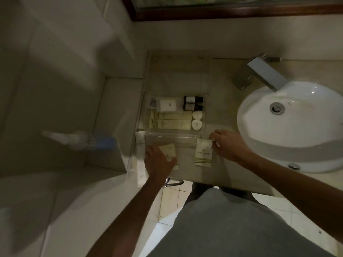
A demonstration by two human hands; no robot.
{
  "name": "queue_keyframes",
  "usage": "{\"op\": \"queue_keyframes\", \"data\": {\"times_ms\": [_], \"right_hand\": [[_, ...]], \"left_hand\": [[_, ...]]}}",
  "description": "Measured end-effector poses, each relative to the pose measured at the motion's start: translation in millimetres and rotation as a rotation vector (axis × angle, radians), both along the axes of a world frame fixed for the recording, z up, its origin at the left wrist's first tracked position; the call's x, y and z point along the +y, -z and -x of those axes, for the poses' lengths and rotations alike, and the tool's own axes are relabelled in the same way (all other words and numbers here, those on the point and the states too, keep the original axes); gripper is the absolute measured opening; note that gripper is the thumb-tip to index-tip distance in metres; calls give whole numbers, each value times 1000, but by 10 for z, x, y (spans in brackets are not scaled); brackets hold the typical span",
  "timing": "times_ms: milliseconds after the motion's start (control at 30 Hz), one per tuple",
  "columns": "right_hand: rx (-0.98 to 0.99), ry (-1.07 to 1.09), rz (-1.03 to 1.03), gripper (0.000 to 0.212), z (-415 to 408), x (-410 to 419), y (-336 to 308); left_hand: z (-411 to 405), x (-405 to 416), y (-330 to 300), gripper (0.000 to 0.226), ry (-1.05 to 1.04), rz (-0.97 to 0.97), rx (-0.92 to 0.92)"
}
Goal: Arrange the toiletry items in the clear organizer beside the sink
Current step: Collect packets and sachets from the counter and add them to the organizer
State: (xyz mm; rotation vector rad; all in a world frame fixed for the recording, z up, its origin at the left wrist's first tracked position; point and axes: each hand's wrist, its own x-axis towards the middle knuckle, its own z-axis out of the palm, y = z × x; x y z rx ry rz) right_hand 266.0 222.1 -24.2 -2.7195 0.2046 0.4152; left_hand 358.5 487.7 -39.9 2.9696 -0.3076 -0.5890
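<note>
A clear organizer [206, 108] stands on the counter left of the sink. It holds two dark bottles [193, 102], a white soap box [167, 105], two heart-shaped soaps [196, 120] and several cream packets [170, 122]. A second clear tray [174, 134] lies nearer me. My left hand [159, 162] rests on a cream packet [169, 151] at the near left. My right hand [230, 145] pinches the top corner of another cream sachet [203, 153] lying on the counter. A white tube [140, 143] lies along the counter's left edge.
The white basin [289, 125] and chrome tap [263, 73] fill the right side. A mirror frame [222, 12] runs along the top. A bidet sprayer [78, 140] hangs at the left, below the counter's edge. Tiled floor lies beneath me.
</note>
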Motion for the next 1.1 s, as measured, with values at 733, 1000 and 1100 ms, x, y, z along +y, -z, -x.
{"op": "queue_keyframes", "data": {"times_ms": [733, 1000, 1100], "right_hand": [[9, -172, 95, 28, -121, 20, -40], [-3, -126, 23, 25, -39, -6, 27], [-20, -107, 13, 23, 0, -37, 27]], "left_hand": [[-1129, -354, -327, 43, 465, 343, -144], [-1606, -442, -101, 46, 724, 35, -25], [-1496, -398, -147, 47, 629, 146, -219]]}}
